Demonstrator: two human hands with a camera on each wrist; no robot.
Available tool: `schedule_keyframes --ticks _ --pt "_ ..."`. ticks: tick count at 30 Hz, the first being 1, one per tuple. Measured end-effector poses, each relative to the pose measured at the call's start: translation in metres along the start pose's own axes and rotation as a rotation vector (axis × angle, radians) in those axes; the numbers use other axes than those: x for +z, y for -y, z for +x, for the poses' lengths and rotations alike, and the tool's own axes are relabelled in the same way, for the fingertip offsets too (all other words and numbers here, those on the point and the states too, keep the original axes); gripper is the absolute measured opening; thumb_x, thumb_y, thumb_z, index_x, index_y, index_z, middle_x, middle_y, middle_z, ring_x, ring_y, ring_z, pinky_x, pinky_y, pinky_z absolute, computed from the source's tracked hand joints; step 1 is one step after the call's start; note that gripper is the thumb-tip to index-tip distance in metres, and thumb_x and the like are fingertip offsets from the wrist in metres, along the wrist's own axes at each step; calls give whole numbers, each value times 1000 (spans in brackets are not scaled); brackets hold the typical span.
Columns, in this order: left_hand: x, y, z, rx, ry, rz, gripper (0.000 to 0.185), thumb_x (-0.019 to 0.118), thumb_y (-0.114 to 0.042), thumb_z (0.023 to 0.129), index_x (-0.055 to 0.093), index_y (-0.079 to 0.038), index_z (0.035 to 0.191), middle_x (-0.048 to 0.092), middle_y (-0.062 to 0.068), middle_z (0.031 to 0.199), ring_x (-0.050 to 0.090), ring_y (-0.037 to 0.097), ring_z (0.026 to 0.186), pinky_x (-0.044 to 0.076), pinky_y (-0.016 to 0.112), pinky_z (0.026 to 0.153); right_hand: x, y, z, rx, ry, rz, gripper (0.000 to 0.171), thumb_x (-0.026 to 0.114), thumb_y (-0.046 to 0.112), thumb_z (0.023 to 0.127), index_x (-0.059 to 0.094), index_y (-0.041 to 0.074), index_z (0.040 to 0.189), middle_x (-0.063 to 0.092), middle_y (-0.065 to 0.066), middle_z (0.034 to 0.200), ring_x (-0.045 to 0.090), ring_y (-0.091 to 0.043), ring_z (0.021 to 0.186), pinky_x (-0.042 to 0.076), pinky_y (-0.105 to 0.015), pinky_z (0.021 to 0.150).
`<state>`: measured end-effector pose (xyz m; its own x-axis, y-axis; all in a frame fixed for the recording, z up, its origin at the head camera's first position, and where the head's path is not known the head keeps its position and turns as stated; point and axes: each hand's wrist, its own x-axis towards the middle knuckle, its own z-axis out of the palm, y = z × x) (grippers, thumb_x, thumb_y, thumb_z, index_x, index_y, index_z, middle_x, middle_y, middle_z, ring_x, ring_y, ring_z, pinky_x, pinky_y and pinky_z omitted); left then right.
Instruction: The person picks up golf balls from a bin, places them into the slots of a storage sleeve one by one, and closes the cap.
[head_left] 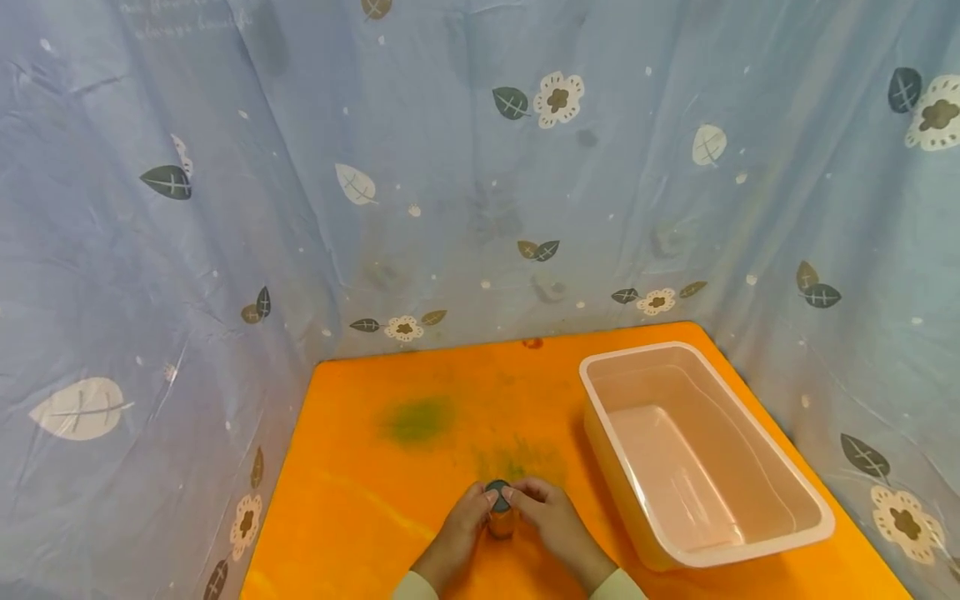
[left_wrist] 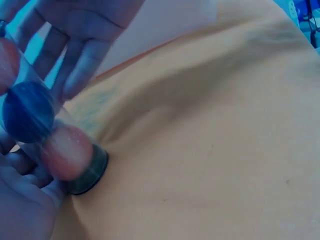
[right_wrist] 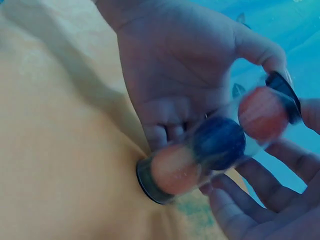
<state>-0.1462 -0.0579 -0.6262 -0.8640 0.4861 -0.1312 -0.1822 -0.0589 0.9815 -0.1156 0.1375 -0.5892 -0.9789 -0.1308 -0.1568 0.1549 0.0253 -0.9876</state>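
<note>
A clear tube (right_wrist: 215, 145) stands on the table with a dark lid (head_left: 498, 495) on top and a dark base (right_wrist: 150, 180). Stacked inside are a blue ball (right_wrist: 220, 143) and two reddish balls, an upper one (right_wrist: 262, 114) and a lower one (right_wrist: 175, 169). My left hand (head_left: 457, 527) holds the tube from the left, thumb on the lid. From the right, my right hand (head_left: 553, 525) holds it too, its thumb pressing the lid's edge. Its other fingers curve loosely behind the tube in the right wrist view.
A pale pink plastic bin (head_left: 611, 450) stands on the right of the orange table (head_left: 360, 500), close to my right hand. Green stains mark the tabletop. Blue patterned curtains (head_left: 465, 183) enclose the table's back and sides.
</note>
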Motion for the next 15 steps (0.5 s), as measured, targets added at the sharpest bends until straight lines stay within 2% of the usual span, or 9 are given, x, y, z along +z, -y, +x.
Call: schedule_keyframes --ticks 6,9,12,15 --pt "-8 1 -2 32 8 1 40 44 -32 116 56 2 132 62 8 123 58 23 115 44 32 103 8 1 3 -14 6 12 35 69 38 109 77 5 119 75 -5 114 64 -23 112 53 -49 98" --pt "-10 -2 -3 26 -29 72 46 46 -36 117 61 2 136 65 8 128 59 21 121 44 32 107 9 2 2 -16 -5 17 37 69 38 109 77 5 121 75 -5 116 65 -24 112 54 -54 98" --pt "-14 -6 -6 13 -70 145 45 52 -37 116 67 1 134 68 8 130 60 23 125 45 41 110 6 4 1 -18 12 -7 39 69 40 109 77 5 124 75 -5 117 65 -26 113 54 -55 98" --pt "-18 -9 -10 -3 -90 174 44 56 -39 116 67 0 135 67 9 134 58 30 131 44 54 112 0 6 -2 -34 13 -94 42 69 44 109 76 8 129 74 -5 121 66 -29 111 55 -53 93"
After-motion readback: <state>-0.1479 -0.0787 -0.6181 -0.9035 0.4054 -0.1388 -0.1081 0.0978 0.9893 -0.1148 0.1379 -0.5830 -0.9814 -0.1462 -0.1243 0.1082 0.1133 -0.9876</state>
